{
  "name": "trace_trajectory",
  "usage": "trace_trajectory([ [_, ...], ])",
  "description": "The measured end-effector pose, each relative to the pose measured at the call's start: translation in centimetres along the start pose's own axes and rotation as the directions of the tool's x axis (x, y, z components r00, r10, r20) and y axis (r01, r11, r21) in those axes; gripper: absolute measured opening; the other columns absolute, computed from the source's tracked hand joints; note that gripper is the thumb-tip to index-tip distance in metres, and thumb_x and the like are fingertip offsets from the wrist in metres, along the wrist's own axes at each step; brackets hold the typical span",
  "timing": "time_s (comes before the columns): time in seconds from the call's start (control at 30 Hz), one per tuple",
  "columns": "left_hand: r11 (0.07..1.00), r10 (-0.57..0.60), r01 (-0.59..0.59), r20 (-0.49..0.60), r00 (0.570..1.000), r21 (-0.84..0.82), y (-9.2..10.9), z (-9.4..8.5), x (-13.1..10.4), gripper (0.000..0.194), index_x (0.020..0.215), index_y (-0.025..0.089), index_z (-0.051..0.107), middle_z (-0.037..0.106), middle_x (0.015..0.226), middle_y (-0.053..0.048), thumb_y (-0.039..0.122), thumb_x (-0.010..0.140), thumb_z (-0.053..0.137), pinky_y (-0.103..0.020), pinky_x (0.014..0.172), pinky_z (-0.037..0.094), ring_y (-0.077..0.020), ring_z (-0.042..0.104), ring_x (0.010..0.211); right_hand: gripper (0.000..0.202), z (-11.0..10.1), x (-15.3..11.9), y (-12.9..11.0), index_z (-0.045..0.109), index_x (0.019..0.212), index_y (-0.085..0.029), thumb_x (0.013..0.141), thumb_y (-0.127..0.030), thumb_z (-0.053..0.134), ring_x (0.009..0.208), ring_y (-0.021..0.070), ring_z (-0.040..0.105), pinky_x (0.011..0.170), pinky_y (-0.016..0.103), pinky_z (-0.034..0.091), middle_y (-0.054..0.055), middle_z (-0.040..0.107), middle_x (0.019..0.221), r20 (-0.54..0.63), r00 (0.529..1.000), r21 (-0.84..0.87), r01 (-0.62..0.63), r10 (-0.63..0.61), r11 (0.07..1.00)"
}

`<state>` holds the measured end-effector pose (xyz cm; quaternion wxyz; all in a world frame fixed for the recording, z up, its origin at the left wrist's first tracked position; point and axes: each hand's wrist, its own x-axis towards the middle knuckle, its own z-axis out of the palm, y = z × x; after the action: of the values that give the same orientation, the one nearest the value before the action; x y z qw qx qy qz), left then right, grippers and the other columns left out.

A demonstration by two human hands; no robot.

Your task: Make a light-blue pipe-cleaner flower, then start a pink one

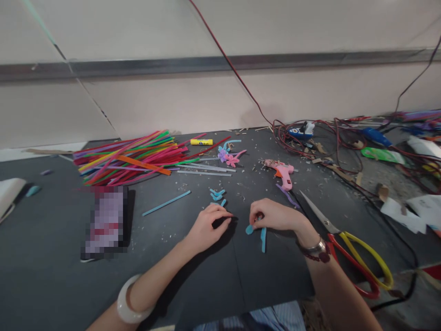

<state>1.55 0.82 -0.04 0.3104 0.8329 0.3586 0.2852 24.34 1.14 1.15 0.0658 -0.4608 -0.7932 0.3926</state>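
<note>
My right hand (274, 215) is pinched at the edge of a small rounded light-blue pipe-cleaner piece (249, 229), low over the dark table. Just below that hand a short blue pipe-cleaner strip (263, 240) lies on the surface. My left hand (210, 225) rests to the left, thumb and forefinger curved with a narrow gap, nothing visible between them. Beyond its knuckles are several bent blue pipe-cleaner pieces (217, 195). A longer straight blue pipe cleaner (166, 203) lies farther left.
A heap of coloured pipe cleaners (134, 158) lies at the back left, near a yellow glue stick (201, 142) and small pipe-cleaner flowers (231, 159). A pink glue gun (284, 174), large scissors (358, 257) and tangled cables (339, 138) are on the right. A pixelated object (106, 223) sits left.
</note>
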Motion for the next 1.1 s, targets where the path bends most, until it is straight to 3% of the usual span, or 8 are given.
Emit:
trace_trajectory([
  [0.1,0.997,-0.057,0.058,0.005,0.998,-0.058,0.2,0.0,0.0,0.02,0.093,0.019,0.063,0.064,0.086,-0.005,0.026,0.077,0.052,-0.027,0.07,0.044,-0.015,0.057,0.078,0.018,0.6,0.9,-0.6,0.067,0.079,-0.016,0.068,-0.029,0.06,0.062,0.0115,0.051,0.057,0.021,0.036,0.001,0.061,0.069,-0.12,0.993,0.208,0.018,0.007,0.978],
  [0.2,0.983,-0.148,0.151,0.029,0.989,-0.105,0.3,-0.1,0.0,0.026,0.095,0.018,0.063,0.066,0.08,-0.004,0.032,0.074,0.056,-0.025,0.063,0.045,-0.014,0.057,0.067,0.022,1.8,2.1,-1.6,0.065,0.079,-0.014,0.067,-0.032,0.061,0.058,0.0096,0.049,0.054,0.021,0.036,0.0,0.06,0.066,-0.209,0.974,0.511,0.035,0.085,0.859],
  [0.33,0.946,-0.205,0.21,0.045,0.978,-0.247,0.0,-0.1,0.0,0.024,0.091,0.018,0.065,0.068,0.086,-0.004,0.031,0.078,0.051,-0.026,0.07,0.045,-0.0157,0.06,0.074,0.025,3.1,3.2,-2.9,0.062,0.075,-0.012,0.063,-0.034,0.065,0.049,0.0064,0.044,0.046,0.02,0.031,0.0,0.057,0.061,-0.154,0.97,0.789,0.006,0.187,0.615],
  [0.43,0.911,-0.24,0.243,0.05,0.969,-0.333,-0.1,-0.1,0.1,0.023,0.088,0.017,0.066,0.068,0.085,-0.003,0.031,0.078,0.051,-0.027,0.074,0.045,-0.0174,0.061,0.079,0.023,3.4,3.4,-3.4,0.061,0.069,-0.013,0.061,-0.034,0.066,0.047,0.0051,0.041,0.045,0.019,0.029,-0.002,0.055,0.057,-0.169,0.957,0.849,0.02,0.235,0.528],
  [0.6,0.834,-0.284,0.297,0.102,0.954,-0.465,0.0,-0.1,0.2,0.021,0.078,0.012,0.063,0.066,0.076,-0.005,0.029,0.078,0.05,-0.026,0.067,0.045,-0.0152,0.059,0.071,0.024,3.2,3.3,-3.6,0.061,0.077,-0.014,0.062,-0.033,0.066,0.049,0.0055,0.041,0.046,0.02,0.028,-0.002,0.055,0.06,-0.203,0.955,0.852,0.065,0.215,0.519],
  [0.7,0.772,-0.281,0.33,0.175,0.944,-0.543,0.3,-0.2,0.3,0.018,0.078,0.011,0.058,0.065,0.074,-0.005,0.028,0.079,0.05,-0.024,0.063,0.045,-0.013,0.058,0.066,0.026,3.2,3.2,-3.8,0.061,0.086,-0.015,0.067,-0.034,0.062,0.05,0.0058,0.041,0.047,0.02,0.028,-0.002,0.056,0.064,-0.231,0.957,0.821,0.095,0.176,0.563],
  [0.87,0.735,-0.274,0.394,0.289,0.917,-0.552,0.7,-0.3,0.3,0.019,0.075,0.012,0.056,0.064,0.068,-0.004,0.029,0.079,0.05,-0.022,0.055,0.043,-0.0094,0.053,0.055,0.024,3.5,3.2,-3.8,0.063,0.069,-0.013,0.067,-0.037,0.062,0.05,0.0065,0.04,0.049,0.021,0.03,-0.003,0.053,0.056,-0.304,0.933,0.749,0.111,0.19,0.653],
  [1.1,0.742,-0.267,0.385,0.285,0.921,-0.548,0.1,-0.2,0.2,0.023,0.08,0.012,0.063,0.066,0.073,-0.005,0.03,0.08,0.049,-0.022,0.057,0.044,-0.0102,0.054,0.058,0.025,3.5,3.3,-4.1,0.059,0.063,-0.014,0.065,-0.039,0.062,0.045,0.0061,0.039,0.045,0.02,0.028,-0.004,0.049,0.05,-0.293,0.924,0.754,0.065,0.245,0.654],
])
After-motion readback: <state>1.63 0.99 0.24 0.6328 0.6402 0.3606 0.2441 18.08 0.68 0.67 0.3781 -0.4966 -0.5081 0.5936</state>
